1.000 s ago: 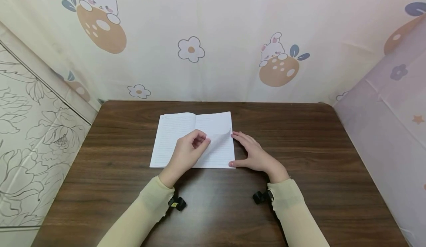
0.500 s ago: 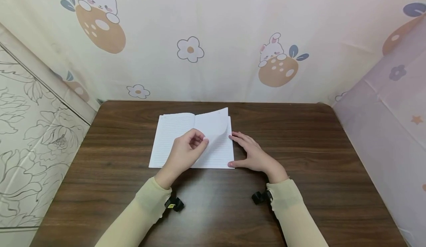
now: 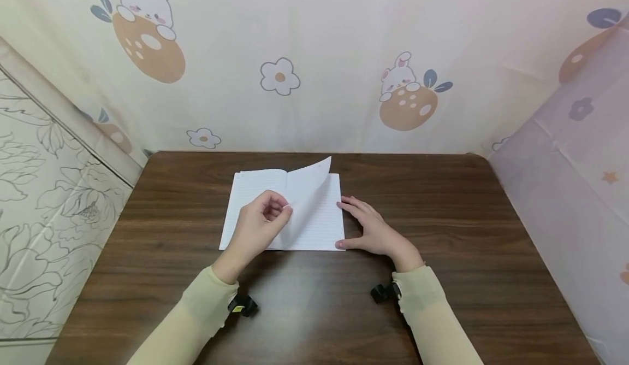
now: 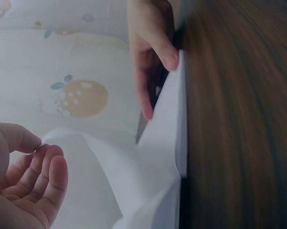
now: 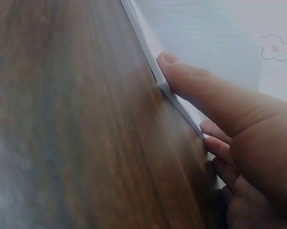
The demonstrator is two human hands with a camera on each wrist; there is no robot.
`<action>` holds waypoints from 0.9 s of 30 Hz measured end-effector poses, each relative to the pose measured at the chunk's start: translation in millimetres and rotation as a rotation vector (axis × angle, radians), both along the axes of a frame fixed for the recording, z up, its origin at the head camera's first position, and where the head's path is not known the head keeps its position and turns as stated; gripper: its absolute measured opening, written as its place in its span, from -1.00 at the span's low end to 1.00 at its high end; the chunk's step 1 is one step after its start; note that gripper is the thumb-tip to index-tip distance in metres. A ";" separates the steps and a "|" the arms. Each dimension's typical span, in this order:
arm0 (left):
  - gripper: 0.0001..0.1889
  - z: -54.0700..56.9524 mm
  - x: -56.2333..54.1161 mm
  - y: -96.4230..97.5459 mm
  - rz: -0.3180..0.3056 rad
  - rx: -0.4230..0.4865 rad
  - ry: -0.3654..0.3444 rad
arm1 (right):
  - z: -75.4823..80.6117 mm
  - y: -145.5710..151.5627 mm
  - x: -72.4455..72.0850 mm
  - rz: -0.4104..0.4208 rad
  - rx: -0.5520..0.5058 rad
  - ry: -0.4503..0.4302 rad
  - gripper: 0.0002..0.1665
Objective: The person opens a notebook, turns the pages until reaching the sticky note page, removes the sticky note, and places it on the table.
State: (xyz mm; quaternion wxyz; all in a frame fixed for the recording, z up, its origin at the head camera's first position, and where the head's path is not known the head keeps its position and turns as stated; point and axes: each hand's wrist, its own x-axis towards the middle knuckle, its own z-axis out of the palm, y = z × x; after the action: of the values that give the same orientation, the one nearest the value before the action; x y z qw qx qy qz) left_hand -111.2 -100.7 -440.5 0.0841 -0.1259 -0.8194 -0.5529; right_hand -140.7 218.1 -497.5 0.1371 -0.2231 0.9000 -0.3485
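Observation:
An open notebook with lined white pages lies on the brown table. Between thumb and curled fingers, my left hand pinches the edge of one page, which rises and curves up from the right half. In the left wrist view, the lifted page bends away from the pinching left hand. My right hand rests at the notebook's right edge, fingers spread. Its thumb lies on the notebook's near corner in the right wrist view, while the other fingers touch along the side.
The dark wood table extends around the notebook on all sides. Behind it hangs a pale curtain printed with rabbits and flowers. A flower-line panel stands at the left. Black wrist cameras sit on both sleeves.
My left hand has moved to the left, drawing the page with it. The page's far corner has risen and swung left, baring more of the lined page beneath. My right hand stays nearly still.

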 end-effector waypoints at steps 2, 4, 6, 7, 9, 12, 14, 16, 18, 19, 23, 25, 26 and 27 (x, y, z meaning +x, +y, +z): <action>-0.85 -1.5 1.2 -7.9 0.011 0.011 0.001 | -1.0 -0.3 -0.6 0.006 0.005 0.005 0.23; -0.79 -3.8 2.3 -16.6 0.019 0.022 -0.002 | -1.5 -1.3 -1.0 0.008 0.007 0.010 0.23; -0.72 -5.8 3.6 -25.5 0.022 0.032 -0.004 | -0.8 -2.8 -1.3 0.007 0.008 0.006 0.24; -0.70 -7.2 4.3 -30.1 0.025 0.034 -0.005 | -0.5 -3.4 -1.5 0.007 0.007 0.005 0.24; -0.67 -9.3 5.7 -39.2 0.027 0.033 0.001 | -0.1 -4.6 -1.6 0.006 0.003 0.000 0.24; -0.68 -11.6 8.2 -52.6 0.025 0.018 0.024 | -0.2 -5.1 -1.5 0.006 0.002 -0.005 0.25; -0.71 -11.9 9.8 -60.9 0.023 0.000 0.044 | -0.9 -4.7 -1.6 0.005 0.005 -0.006 0.25; -0.73 -12.3 10.9 -68.7 0.024 -0.022 0.058 | -1.9 -3.8 -1.7 0.002 0.011 -0.006 0.26; -0.73 -12.6 11.9 -75.2 0.030 -0.036 0.062 | -2.7 -2.7 -1.8 0.000 0.017 -0.004 0.26; -0.71 -13.1 12.5 -78.2 0.034 -0.041 0.062 | -3.0 -2.1 -1.7 0.001 0.019 -0.001 0.26; -0.63 -15.8 14.9 -87.1 0.049 -0.053 0.058 | -3.3 -0.3 -0.8 0.002 0.015 0.002 0.25; -0.62 -17.4 16.1 -90.3 0.048 -0.067 0.067 | -2.7 0.3 0.0 0.000 0.010 -0.001 0.25; -0.63 -18.0 16.6 -91.7 0.044 -0.072 0.073 | -2.3 0.3 0.5 -0.001 0.008 -0.004 0.25; -0.64 -18.6 17.1 -93.0 0.039 -0.076 0.080 | -1.9 0.4 0.9 -0.002 0.006 -0.003 0.25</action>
State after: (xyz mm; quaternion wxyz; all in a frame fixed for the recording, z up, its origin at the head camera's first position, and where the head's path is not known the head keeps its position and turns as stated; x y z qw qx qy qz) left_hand -94.1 -193.7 -459.1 0.1228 -0.1351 -0.8380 -0.5142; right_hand -139.8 218.5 -499.4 0.1388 -0.2211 0.9011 -0.3461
